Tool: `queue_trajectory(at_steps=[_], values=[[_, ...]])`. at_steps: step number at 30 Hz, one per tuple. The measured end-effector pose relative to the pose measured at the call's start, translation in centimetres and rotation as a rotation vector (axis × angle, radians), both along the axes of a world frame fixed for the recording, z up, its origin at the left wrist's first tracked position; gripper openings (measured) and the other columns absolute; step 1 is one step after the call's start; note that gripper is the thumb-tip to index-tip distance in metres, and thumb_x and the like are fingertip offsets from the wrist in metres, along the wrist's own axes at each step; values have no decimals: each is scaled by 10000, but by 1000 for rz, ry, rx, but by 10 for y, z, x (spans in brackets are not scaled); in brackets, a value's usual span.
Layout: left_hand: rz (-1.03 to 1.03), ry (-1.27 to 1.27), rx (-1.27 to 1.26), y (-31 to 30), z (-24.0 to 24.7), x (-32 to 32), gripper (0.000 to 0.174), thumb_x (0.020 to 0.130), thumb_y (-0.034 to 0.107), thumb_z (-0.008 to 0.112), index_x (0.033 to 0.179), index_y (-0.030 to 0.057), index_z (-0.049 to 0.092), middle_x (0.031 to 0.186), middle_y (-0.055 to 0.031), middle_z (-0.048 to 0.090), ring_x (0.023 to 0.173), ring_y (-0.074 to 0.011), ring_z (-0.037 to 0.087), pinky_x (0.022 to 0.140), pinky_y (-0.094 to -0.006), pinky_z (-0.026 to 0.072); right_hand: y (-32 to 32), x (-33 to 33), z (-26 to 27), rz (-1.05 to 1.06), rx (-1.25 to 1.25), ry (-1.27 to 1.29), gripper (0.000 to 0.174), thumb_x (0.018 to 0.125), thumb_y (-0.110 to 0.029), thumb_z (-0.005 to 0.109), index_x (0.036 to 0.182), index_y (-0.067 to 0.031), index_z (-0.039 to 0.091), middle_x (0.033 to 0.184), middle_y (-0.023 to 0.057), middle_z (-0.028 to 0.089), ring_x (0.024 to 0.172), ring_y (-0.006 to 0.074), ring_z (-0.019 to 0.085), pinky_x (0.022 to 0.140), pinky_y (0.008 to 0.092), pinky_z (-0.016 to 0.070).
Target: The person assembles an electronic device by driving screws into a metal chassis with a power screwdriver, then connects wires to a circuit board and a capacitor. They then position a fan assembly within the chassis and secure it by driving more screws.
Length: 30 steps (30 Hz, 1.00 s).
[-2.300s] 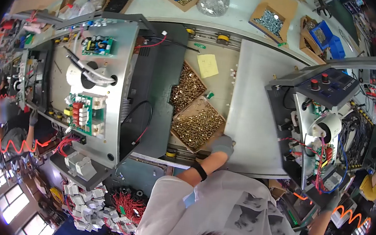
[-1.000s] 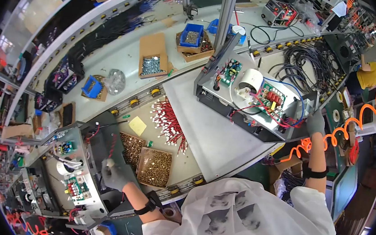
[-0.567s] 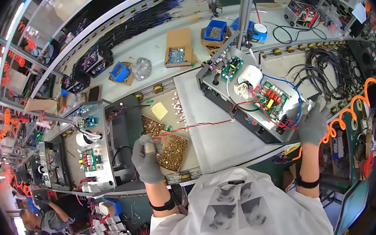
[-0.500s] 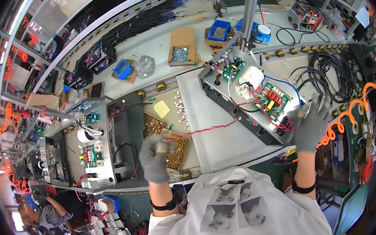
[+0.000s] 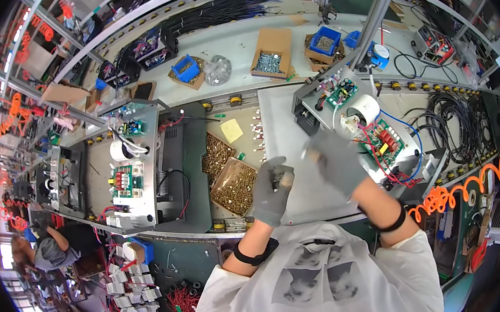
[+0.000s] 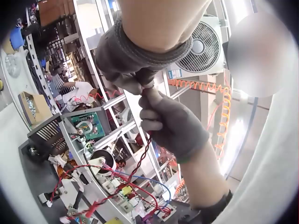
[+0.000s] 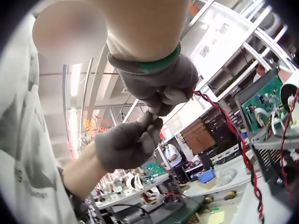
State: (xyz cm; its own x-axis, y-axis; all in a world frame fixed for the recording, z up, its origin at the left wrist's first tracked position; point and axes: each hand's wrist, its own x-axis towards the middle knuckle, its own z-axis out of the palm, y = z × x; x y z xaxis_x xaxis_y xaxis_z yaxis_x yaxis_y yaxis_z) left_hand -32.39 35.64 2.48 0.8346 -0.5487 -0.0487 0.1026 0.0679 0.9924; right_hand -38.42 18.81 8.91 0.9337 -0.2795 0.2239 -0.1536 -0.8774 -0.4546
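Observation:
Both gloved hands meet fingertip to fingertip in front of the chest in the wrist views. A red-and-black twisted wire [image 7: 243, 154] runs out of the right hand [image 7: 161, 88] toward an opened machine. The left hand [image 5: 272, 191] has curled fingers and pinches the wire's end region at the right fingertips; the small end itself is mostly hidden by the gloves. In the head view the right hand [image 5: 336, 164] is over the bare grey metal sheet [image 5: 295, 190], left of the machine's circuit board [image 5: 385, 142]. Red and blue leads hang about this board.
Cardboard boxes of brass fasteners [image 5: 233, 187] lie left of the hands beside a yellow note [image 5: 231, 130]. Another opened chassis [image 5: 133, 181] stands farther left. An orange coiled hose [image 5: 469, 189] hangs at the right. Screw boxes [image 5: 271, 65] line the back bench.
The left hand has drawn the twisted wire from the left toward the middle. The right hand has left the machine's right end and come over to the left hand. The head view has shifted.

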Motion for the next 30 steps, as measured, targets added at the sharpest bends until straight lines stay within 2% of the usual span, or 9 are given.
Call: queue_trajectory(at_steps=[1, 3, 5, 8, 11, 12, 15, 22, 30], values=[[50, -51, -63, -1, -3, 1, 354, 841, 119, 623, 1155, 1, 510, 899, -51, 594, 761, -79, 515, 684, -212, 426, -20, 16, -13, -109, -94, -74, 110, 787, -103, 538, 870, -115, 608, 843, 118, 556, 838, 318, 556, 721, 418, 446], [57, 0, -47, 8, -16, 7, 373, 845, 105, 598, 1185, 7, 481, 930, -59, 583, 778, -80, 506, 699, -218, 424, -89, 46, -43, -246, -172, 45, 132, 767, -94, 541, 879, -116, 607, 898, 133, 574, 897, 334, 555, 780, 422, 441], [70, 47, -37, 15, -29, 11, 395, 849, 91, 574, 1216, 12, 452, 961, -67, 572, 796, -81, 498, 714, -225, 421, -125, 65, -45, -470, -168, 300, 165, 749, -90, 548, 893, -114, 625, 960, 138, 597, 938, 331, 566, 800, 416, 450], [85, 50, -16, 28, -49, 15, 351, 844, 50, 531, 1179, -10, 447, 945, -82, 564, 770, -115, 515, 669, -232, 433, -148, 84, -56, -467, -272, 452, 180, 739, -81, 553, 890, -107, 647, 1004, 140, 609, 969, 327, 576, 808, 415, 459], [94, 95, -14, 38, -65, 15, 334, 840, 31, 525, 1165, -11, 461, 939, -71, 568, 769, -107, 520, 652, -223, 433, -149, 95, -63, -402, -344, 570, 178, 730, -76, 564, 875, -104, 664, 1001, 152, 614, 959, 333, 589, 808, 415, 469], [121, 166, -6, 41, -67, 14, 321, 837, 41, 542, 1148, -10, 487, 912, -61, 578, 755, -93, 515, 658, -218, 429, -150, 96, -67, -385, -385, 535, 175, 714, -60, 573, 858, -101, 663, 993, 160, 613, 940, 340, 596, 806, 412, 473], [156, 245, -6, 46, -77, 14, 285, 834, 47, 558, 1111, -11, 526, 856, -42, 585, 727, -79, 512, 652, -211, 426, -147, 98, -60, -377, -341, 652, 173, 708, -51, 567, 846, -93, 662, 978, 166, 617, 920, 346, 600, 800, 418, 476], [142, 209, 7, 48, -82, 20, 207, 835, 33, 553, 1039, 1, 570, 799, -17, 570, 689, -69, 497, 621, -207, 413, -150, 98, -62, -387, -295, 618, 202, 718, -94, 550, 887, -69, 658, 967, 194, 615, 918, 366, 592, 799, 428, 473], [141, 250, -60, 45, -89, 20, 219, 840, 7, 532, 1057, 9, 563, 792, -8, 561, 678, -63, 481, 606, -200, 397, -153, 104, -66, -442, -296, 613, 225, 727, -152, 549, 898, -68, 668, 928, 193, 629, 899, 363, 598, 791, 424, 485]])
